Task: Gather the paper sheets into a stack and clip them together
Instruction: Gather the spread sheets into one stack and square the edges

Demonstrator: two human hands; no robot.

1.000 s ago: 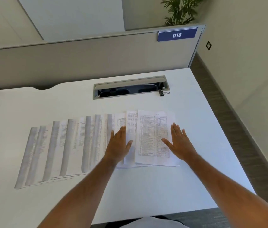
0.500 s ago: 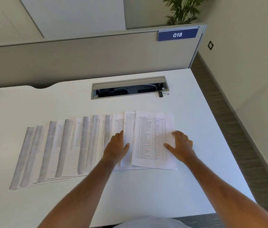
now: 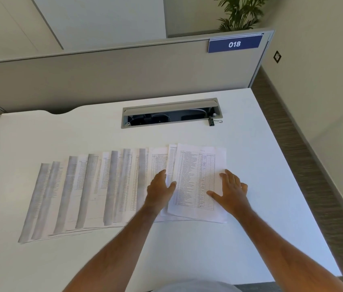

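We count roughly eleven paper sheets [image 3: 107, 192] fanned in one overlapping row across the white desk [image 3: 187, 249] (the exact number blurs at the left end), and one black binder clip [image 3: 211, 121] lying apart at the right corner of the cable slot [image 3: 170, 113]. Our left hand [image 3: 160, 189] lies flat, fingers straight, on the sheets beside the top sheet [image 3: 198, 178]. Our right hand [image 3: 232, 190] presses that sheet's right edge, fingers slightly bent, grasping nothing.
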